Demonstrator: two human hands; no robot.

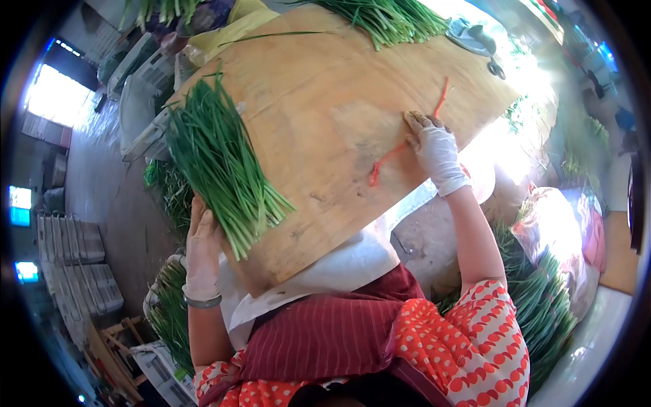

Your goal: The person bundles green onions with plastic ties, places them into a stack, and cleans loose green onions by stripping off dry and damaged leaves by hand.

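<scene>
A loose bunch of green chives [220, 152] lies at the board's left side, its pale cut ends pointing toward my body. My left hand [203, 247], in a whitish glove, is beside the bunch at the board's edge. Its fingers are stretched upward against the leaves, their tips partly hidden. My right hand [434, 152], gloved with soiled fingertips, rests near the board's right edge. Its fingers bend over a red string tie [388, 161], which shows on both sides of the hand. The middle of the tie is hidden under it.
The wooden board [325, 102] slopes before me. More chives [390, 20] lie at its far edge, near a grey-blue object [472, 37]. Stacked chives [542, 305] and a plastic bag [553, 224] are at right. Pale crates [78, 258] stand at left.
</scene>
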